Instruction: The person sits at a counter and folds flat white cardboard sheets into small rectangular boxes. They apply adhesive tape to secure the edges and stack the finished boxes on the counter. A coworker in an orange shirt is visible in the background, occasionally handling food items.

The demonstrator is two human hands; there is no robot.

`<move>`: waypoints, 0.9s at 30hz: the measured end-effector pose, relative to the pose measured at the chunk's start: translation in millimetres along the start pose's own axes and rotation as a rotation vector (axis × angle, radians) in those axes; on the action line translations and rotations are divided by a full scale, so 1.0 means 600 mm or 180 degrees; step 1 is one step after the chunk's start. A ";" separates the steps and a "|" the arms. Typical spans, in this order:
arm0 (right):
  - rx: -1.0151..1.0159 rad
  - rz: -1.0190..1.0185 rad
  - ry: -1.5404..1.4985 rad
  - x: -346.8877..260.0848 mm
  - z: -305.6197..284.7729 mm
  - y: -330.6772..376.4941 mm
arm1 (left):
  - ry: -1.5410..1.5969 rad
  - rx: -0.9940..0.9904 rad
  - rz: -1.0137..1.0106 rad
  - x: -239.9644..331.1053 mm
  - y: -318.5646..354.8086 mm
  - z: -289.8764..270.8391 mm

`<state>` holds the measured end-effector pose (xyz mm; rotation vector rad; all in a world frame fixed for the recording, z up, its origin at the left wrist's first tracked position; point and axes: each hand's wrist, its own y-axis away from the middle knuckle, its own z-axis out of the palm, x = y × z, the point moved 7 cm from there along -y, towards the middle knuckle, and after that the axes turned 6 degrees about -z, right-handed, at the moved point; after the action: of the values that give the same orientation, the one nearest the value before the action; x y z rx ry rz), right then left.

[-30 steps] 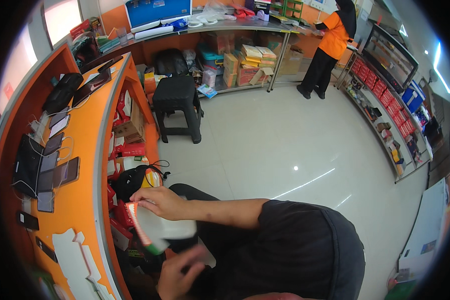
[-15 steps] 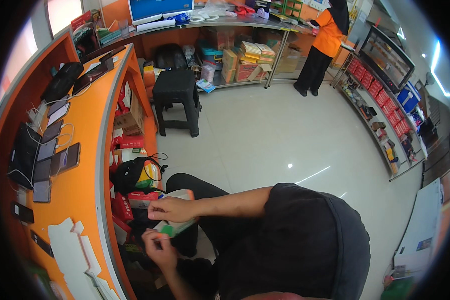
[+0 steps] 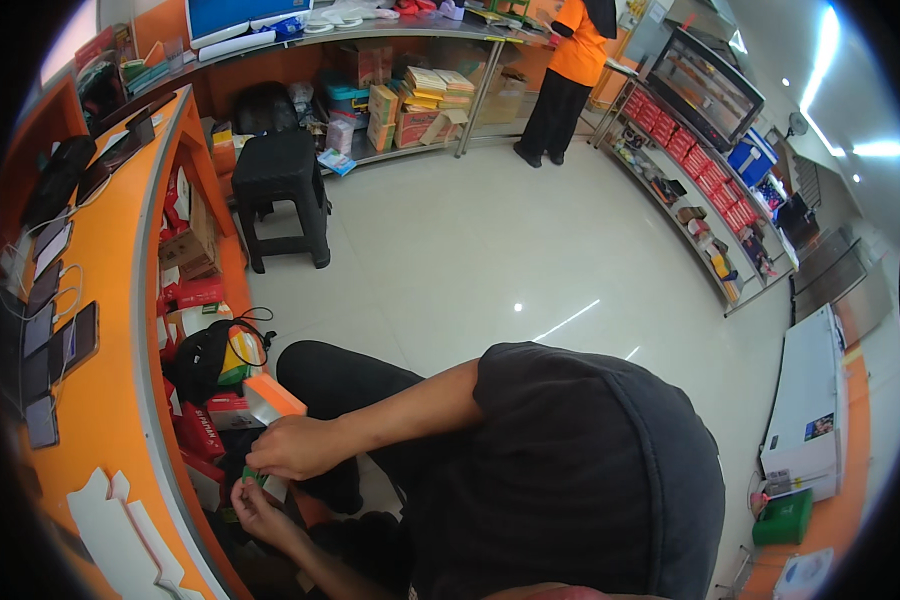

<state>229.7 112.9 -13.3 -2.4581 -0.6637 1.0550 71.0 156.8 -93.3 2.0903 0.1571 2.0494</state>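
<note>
A small carton (image 3: 276,396) with an orange panel, white sides and a green end is between my hands, low beside the counter. My right hand (image 3: 298,446) lies over its near side, fingers bent down and closed at the green end, hiding much of the carton. Just below, my left hand (image 3: 260,500) pinches the green end with thumb and fingers. Both sets of fingertips almost meet there. Behind the hands, a black drawstring bag (image 3: 202,360) and red and white packages (image 3: 198,430) fill the counter's low shelf.
An orange counter (image 3: 100,400) at left carries phones (image 3: 75,335), cables and white cut card sheets (image 3: 120,530). A black stool (image 3: 278,190) stands beyond my knee. Farther off, a person in orange (image 3: 570,60) stands by a display shelf (image 3: 690,160). A white chest freezer (image 3: 805,410) is at right.
The view has swung right, so the room shifts left. My hands have come closer together at the carton's green end, and its orange panel now shows above my right hand.
</note>
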 end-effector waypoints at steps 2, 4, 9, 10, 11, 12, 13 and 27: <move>0.0037 -0.0234 0.0322 -0.008 0.005 -0.003 | 0.0062 -0.0275 0.0172 -0.011 -0.008 0.002; 0.0117 -0.0436 0.0502 -0.018 0.003 -0.011 | 0.0120 -0.0394 0.0163 -0.023 -0.012 -0.003; 0.0064 -0.0004 -0.0065 0.015 0.013 -0.006 | -0.0172 -0.0507 -0.0097 0.026 0.009 0.011; 0.0064 0.0057 -0.0168 0.018 0.012 -0.005 | -0.0219 -0.0569 -0.0039 0.023 0.006 0.010; 0.0026 0.0049 -0.0110 0.015 0.012 -0.004 | -0.0261 -0.0626 0.0018 0.020 0.003 0.010; -0.0010 0.0042 -0.0053 0.010 0.012 -0.003 | -0.0305 -0.0683 0.0076 0.017 0.001 0.010; -0.0046 0.0035 0.0004 0.007 0.013 -0.002 | -0.0296 -0.0719 0.0100 0.012 0.001 0.009; 0.0045 0.0102 -0.0064 0.010 0.007 0.007 | -0.0161 -0.1020 -0.0109 0.023 0.012 0.012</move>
<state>231.3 113.2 -21.8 -2.4569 -0.6230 1.0940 77.9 152.2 -78.3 1.9248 -0.1345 1.8569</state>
